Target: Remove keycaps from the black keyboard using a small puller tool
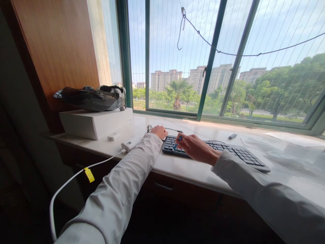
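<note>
A black keyboard (241,154) lies on the pale stone windowsill. My left hand (158,131) is at its far left corner, with the fingers curled down against the edge and their tips hidden. Over the keyboard's left part is my right hand (194,147), closed on a small blue tool (175,147). Part of that tool shows above the fingers and part points down at the keys. Its exact kind is hard to make out.
To the left stands a white box (83,123) with a dark visor (88,98) on top. A white power strip (129,144) has a white cable (73,176) hanging off the edge. Behind the keyboard lies a small dark stick (232,136); clear plastic bags (284,157) lie right.
</note>
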### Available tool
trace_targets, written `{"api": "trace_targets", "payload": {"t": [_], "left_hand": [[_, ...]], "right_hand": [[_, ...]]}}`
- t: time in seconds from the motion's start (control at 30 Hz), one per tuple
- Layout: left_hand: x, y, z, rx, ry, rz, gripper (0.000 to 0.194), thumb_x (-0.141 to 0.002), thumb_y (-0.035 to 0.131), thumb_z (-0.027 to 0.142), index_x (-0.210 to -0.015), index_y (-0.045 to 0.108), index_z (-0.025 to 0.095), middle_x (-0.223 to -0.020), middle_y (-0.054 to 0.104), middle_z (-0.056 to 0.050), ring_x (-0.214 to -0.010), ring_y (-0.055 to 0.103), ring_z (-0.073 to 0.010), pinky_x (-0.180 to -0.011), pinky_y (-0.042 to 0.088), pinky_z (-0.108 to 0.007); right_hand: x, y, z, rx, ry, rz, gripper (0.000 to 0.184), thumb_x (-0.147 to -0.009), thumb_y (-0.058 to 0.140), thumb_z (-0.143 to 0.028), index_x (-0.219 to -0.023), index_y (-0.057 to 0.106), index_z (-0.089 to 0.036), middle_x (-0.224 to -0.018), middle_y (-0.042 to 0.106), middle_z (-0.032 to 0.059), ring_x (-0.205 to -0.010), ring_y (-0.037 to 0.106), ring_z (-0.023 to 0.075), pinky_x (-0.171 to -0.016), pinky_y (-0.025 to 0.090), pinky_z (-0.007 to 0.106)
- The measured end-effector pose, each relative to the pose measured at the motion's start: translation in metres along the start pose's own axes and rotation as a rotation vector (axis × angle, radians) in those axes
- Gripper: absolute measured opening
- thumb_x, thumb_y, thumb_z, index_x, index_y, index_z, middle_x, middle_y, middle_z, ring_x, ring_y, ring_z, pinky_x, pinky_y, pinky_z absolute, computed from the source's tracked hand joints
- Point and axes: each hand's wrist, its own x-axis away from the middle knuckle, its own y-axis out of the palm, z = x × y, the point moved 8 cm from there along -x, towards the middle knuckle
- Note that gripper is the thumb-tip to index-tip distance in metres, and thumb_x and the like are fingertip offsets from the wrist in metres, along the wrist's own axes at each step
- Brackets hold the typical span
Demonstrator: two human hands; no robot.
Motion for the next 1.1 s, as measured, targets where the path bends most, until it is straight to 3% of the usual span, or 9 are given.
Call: {"api": "trace_targets", "payload": {"t": [0.47,0.67,0.8,1.1], "left_hand": [[-0.003,0.003,-0.002,-0.012,0.003,-0.005,0.031,-0.079,0.050,0.041,-0.086,0.076,0.025,-0.097,0.072,-0.010,-0.091,0.066,-0.0247,-0.079,0.050,-0.032],[-0.003,0.003,-0.003,-0.022,-0.007,-0.011,0.030,-0.080,0.050,0.041,-0.084,0.076,0.025,-0.097,0.073,-0.009,-0.093,0.066,-0.0229,-0.082,0.050,-0.030],[-0.004,0.004,-0.003,-0.023,-0.004,-0.008,0.030,-0.080,0.050,0.041,-0.083,0.076,0.026,-0.096,0.073,-0.009,-0.092,0.066,-0.0242,-0.081,0.050,-0.031],[-0.005,0.006,-0.004,-0.037,0.003,-0.008,0.030,-0.079,0.050,0.041,-0.082,0.075,0.026,-0.093,0.073,-0.009,-0.092,0.066,-0.0242,-0.080,0.050,-0.031]], "right_hand": [[0.014,-0.031,0.038,-0.120,0.005,-0.112,0.027,-0.090,0.054,-0.040,-0.096,0.072,-0.021,-0.084,0.074,0.0046,-0.080,0.068,0.0195,-0.074,0.046,0.028],[-0.004,-0.021,0.070,-0.339,0.095,-0.236,0.037,-0.083,0.060,-0.048,-0.096,0.072,-0.016,-0.079,0.072,0.0053,-0.070,0.065,0.0164,-0.068,0.048,0.028],[-0.013,-0.010,0.080,-0.524,0.159,-0.293,0.037,-0.079,0.065,-0.047,-0.095,0.071,-0.014,-0.083,0.071,0.0064,-0.074,0.064,0.0161,-0.071,0.049,0.030],[-0.024,-0.004,0.086,-0.594,0.271,-0.225,0.016,-0.077,0.060,-0.028,-0.080,0.065,-0.013,-0.071,0.062,0.0030,-0.064,0.055,0.0135,-0.063,0.045,0.027]]}}
